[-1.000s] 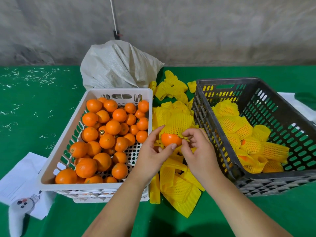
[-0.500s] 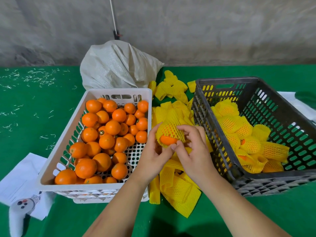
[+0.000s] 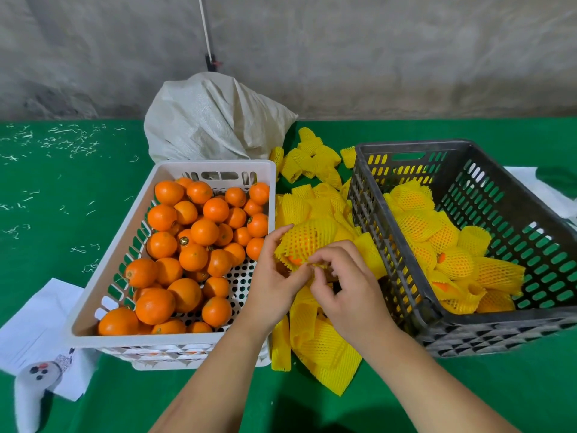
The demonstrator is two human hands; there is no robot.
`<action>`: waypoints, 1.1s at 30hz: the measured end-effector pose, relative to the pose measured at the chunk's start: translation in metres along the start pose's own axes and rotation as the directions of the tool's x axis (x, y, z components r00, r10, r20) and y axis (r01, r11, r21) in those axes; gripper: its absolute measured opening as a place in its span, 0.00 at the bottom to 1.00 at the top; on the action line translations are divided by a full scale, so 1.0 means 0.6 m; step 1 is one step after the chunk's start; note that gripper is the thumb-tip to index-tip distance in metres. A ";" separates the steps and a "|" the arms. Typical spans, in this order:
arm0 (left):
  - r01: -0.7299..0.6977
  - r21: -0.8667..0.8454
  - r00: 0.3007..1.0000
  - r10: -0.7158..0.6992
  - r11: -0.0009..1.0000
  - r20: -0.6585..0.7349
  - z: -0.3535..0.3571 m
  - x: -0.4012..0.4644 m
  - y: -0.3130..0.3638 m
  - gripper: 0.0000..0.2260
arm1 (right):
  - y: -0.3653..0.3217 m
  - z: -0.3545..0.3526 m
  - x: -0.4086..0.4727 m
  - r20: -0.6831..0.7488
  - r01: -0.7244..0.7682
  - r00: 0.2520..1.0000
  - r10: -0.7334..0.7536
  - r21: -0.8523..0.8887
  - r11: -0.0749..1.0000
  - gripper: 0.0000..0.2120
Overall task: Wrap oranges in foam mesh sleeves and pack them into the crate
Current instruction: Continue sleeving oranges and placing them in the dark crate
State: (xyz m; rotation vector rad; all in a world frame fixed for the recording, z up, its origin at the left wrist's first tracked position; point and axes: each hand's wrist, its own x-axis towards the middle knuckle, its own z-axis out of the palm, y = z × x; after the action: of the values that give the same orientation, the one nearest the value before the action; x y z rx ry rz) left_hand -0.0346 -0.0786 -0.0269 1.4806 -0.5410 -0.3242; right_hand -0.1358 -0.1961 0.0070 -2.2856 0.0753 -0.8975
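The left hand (image 3: 274, 276) and right hand (image 3: 346, 285) meet over the green table (image 3: 93, 189), both pinching the near edge of a yellow foam mesh sleeve (image 3: 307, 239); the sleeve covers nearly all of an orange (image 3: 294, 260), only a sliver showing at its near end. They work above a heap of loose sleeves (image 3: 321, 345) between two crates; the white crate (image 3: 112, 260) on the left holds bare oranges (image 3: 193, 232); the dark crate (image 3: 468, 323) on the right holds wrapped oranges (image 3: 449, 242).
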 end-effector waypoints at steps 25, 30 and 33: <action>-0.057 0.131 0.997 0.049 0.990 0.066 0.001 -0.003 -0.010 0.37 | -0.011 0.013 0.016 0.359 -0.682 0.731 0.580 0.388 0.620 0.42; -0.121 0.180 0.987 0.099 0.976 0.127 0.010 0.001 -0.013 0.36 | -0.004 0.018 0.018 0.277 -0.679 0.723 0.633 0.456 0.575 0.37; -0.141 0.232 0.985 0.113 0.962 0.129 0.010 -0.001 -0.016 0.35 | -0.003 0.021 0.014 0.292 -0.679 0.711 0.640 0.520 0.518 0.38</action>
State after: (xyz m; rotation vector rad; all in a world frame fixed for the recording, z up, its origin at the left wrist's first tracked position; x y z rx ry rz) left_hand -0.0370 -0.0841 -0.0366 1.6585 -0.7867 -0.2500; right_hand -0.1218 -0.1899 0.0066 -1.4670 0.5327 -0.3424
